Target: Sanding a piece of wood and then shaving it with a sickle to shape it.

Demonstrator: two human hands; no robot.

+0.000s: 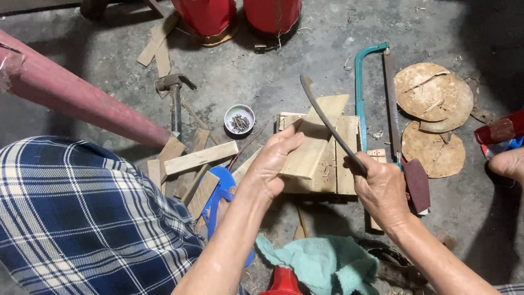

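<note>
View: head-worn, single
Facing: steeply down at floor (262, 87)
Range: close, hands' reach
Overlap: none, one view only

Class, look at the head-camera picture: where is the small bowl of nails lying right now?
The small bowl of nails sits on the concrete floor, left of centre, between the hammer and the wooden block.

We hold a plank (312, 143) in our left hand (272, 164), tilted over a wood block (341, 175) on the floor (262, 76). Our right hand (382, 188) grips a curved blade (327, 123) against the plank's edge. Just beside the block lies a teal hacksaw (360, 87); a bowl (239, 119) of nails sits on its other side.
</note>
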